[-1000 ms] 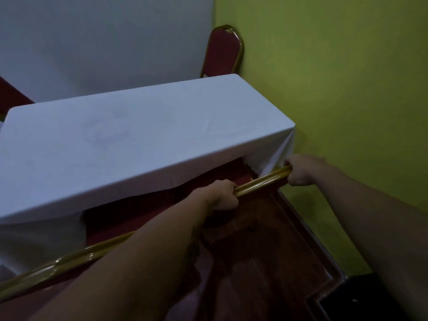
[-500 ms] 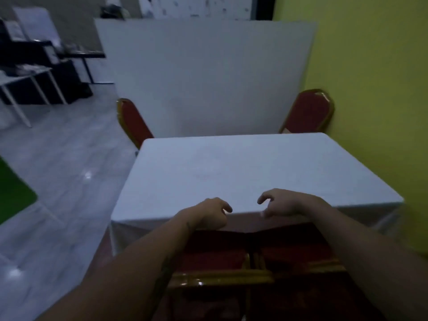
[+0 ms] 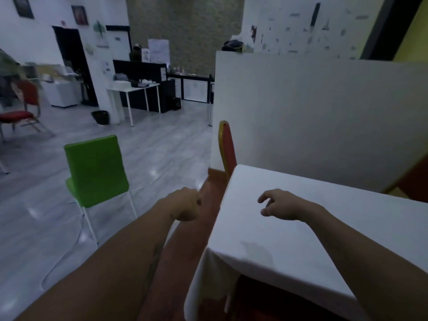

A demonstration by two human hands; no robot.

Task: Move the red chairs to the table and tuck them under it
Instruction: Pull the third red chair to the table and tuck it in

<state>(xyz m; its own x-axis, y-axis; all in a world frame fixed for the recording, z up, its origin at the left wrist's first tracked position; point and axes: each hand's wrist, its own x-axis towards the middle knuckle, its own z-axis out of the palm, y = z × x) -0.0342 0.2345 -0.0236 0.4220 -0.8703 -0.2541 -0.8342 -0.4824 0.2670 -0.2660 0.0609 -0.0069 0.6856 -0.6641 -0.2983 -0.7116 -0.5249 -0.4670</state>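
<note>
A table under a white cloth fills the lower right. A red chair with a gold frame stands at its far left corner, its back rising above the cloth. Another red chair shows at the right edge behind the table. Dark red seat parts show beneath the cloth's near edge. My left hand hangs loosely curled over the floor left of the table, holding nothing. My right hand hovers over the tabletop with fingers apart. Far left, one more red chair stands away from the table.
A green chair with white legs stands on the grey floor left of the table. A white partition rises behind the table. Further back are a white desk, a black bin and dark cabinets.
Both hands let go of the gold chair rail and lifted away. My view swung left from the table toward the open room; the green chair and the far red chair came into sight.
</note>
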